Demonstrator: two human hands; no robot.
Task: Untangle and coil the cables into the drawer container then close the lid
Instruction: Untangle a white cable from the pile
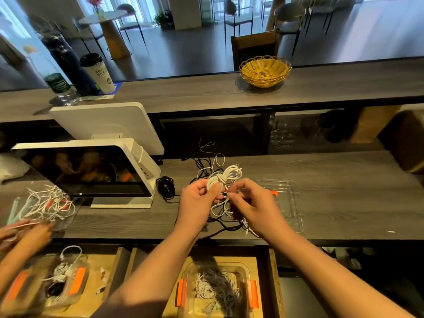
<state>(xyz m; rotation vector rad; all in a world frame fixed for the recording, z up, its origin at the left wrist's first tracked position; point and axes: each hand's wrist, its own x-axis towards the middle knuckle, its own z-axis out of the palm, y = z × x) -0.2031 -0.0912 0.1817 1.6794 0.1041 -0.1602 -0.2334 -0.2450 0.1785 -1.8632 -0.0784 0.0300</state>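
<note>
Nearest me, the clear container point(214, 288) with orange latches sits in the open drawer point(263, 260), a few white and dark cables already lying inside. Above it, over the worktop point(344, 203), my left hand point(197, 200) grips a wound white cable bundle point(226, 177), thumb pressed on the coil, while the fingers point(238, 195) of my right hand point(254, 207) pinch a loose strand just beside it, apparently working on the last wrap. Under my hands, white and black leads point(220, 216) lie tangled on the worktop, and a black coil point(165, 185) rests near the white terminal point(96, 171). The transparent lid point(284, 200) lies flat behind my right hand. At far left another person's hand point(34, 235) reaches toward a separate pile. The risk, as I judge it: the strand I pinch may trail into the tangle below, so lifting the bundle could drag other leads up, or the coil could spring loose before it reaches the container
</note>
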